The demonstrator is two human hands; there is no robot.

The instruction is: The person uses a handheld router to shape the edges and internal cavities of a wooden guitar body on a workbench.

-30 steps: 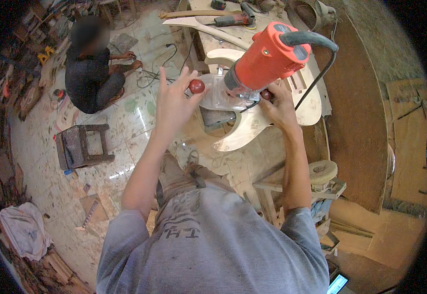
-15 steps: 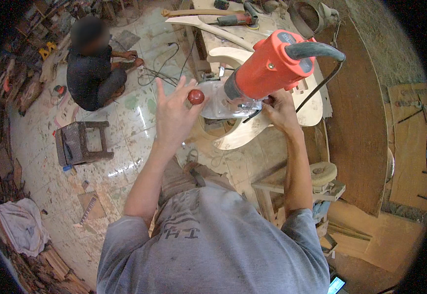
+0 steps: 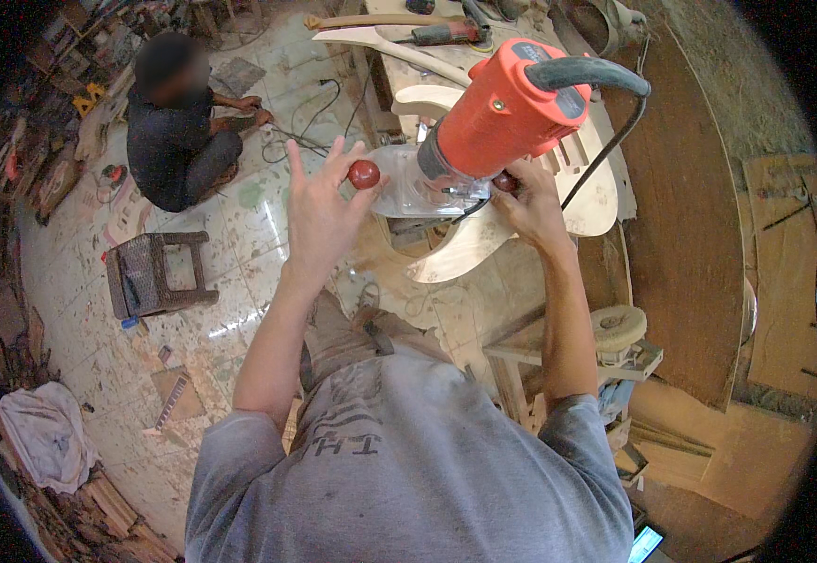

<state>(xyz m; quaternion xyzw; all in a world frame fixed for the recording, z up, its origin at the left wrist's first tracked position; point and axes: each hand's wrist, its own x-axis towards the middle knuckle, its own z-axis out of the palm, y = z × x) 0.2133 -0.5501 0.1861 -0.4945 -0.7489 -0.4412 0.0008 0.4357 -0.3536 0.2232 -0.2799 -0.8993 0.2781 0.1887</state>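
A red handheld router [image 3: 507, 113] with a clear base plate [image 3: 404, 183] stands over a pale wooden guitar body [image 3: 591, 202] on the workbench. With thumb and fingers my left hand [image 3: 324, 202] pinches the round dark-red knob [image 3: 363, 174] on the left of the base; its outer fingers stick up. My right hand [image 3: 535, 206] is closed around the matching knob [image 3: 505, 182] on the right, partly hidden by the motor. A thick black cord [image 3: 605, 73] bends from the router's top down to the right. The cutter cannot be seen.
An angle grinder [image 3: 446, 34] and a pale curved wooden piece [image 3: 399, 49] lie at the bench's far end. A person [image 3: 174, 131] crouches on the floor at the far left, near loose cables [image 3: 300, 136]. A stool [image 3: 160, 272] is on its side. Brown boards [image 3: 671, 235] stand at right.
Both hands have shifted the router slightly to the left and away from me. The guitar body stays in place.
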